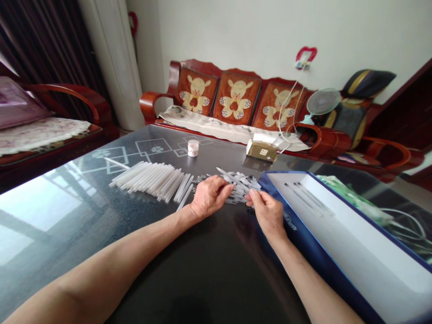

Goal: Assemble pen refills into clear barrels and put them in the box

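My left hand [209, 196] is closed, thumb against curled fingers, over the near left side of a pile of small clear and white plastic pen parts [241, 181]. Just right of it, my right hand [269, 213] pinches at the pile's near right edge. Whatever sits between the fingertips of either hand is too small to make out. Left of my left hand lies a row of frosted white pen barrels [148, 180], with a few loose ones nearest my wrist. Small metallic bits [201, 178] show behind my left hand, partly hidden by it.
A long blue box [337, 288] with a white inside stands at the right, holding a few pens [305, 195]. Beyond it is a green plastic package [354, 198]. A small white jar [193, 148] and a tissue box [262, 150] stand farther back on the dark glossy table [84, 225].
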`<action>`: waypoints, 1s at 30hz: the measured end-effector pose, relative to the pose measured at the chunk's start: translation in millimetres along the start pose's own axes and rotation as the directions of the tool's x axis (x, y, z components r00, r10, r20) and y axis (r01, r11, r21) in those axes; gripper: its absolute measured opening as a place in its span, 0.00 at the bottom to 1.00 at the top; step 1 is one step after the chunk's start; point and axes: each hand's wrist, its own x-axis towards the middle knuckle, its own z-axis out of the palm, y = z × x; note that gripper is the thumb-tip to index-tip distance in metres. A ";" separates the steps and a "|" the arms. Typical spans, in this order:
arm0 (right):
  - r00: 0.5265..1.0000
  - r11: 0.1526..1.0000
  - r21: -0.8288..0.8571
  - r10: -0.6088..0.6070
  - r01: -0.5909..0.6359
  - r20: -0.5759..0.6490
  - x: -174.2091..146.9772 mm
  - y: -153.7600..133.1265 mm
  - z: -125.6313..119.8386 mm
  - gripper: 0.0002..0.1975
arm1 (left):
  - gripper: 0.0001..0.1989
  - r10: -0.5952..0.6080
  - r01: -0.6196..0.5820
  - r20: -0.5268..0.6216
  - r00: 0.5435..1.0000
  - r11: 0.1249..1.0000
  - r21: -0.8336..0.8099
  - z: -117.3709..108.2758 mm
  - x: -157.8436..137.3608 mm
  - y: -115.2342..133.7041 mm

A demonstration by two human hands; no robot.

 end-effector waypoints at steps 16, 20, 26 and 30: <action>0.886 0.975 -0.004 -0.200 0.222 0.419 -35.4 -18.7 22.9 0.17 | 0.13 -0.505 0.618 0.484 0.715 0.132 -0.775 2.0 15.1 0.0; 0.929 0.977 -0.032 -0.189 0.210 0.320 -21.0 -13.7 11.8 0.17 | 0.15 -0.501 0.618 0.445 0.742 0.256 -0.743 0.4 17.4 -1.2; 0.896 0.634 -0.642 -0.217 0.431 0.387 12.0 -10.1 -44.8 0.10 | 0.12 -0.323 0.423 0.311 0.894 0.836 -0.349 -1.7 12.8 -3.9; 0.880 0.479 -0.771 -0.009 0.421 0.475 13.8 -3.4 -59.5 0.09 | 0.16 -0.143 0.223 0.344 0.928 0.953 -0.206 0.9 5.9 -3.4</action>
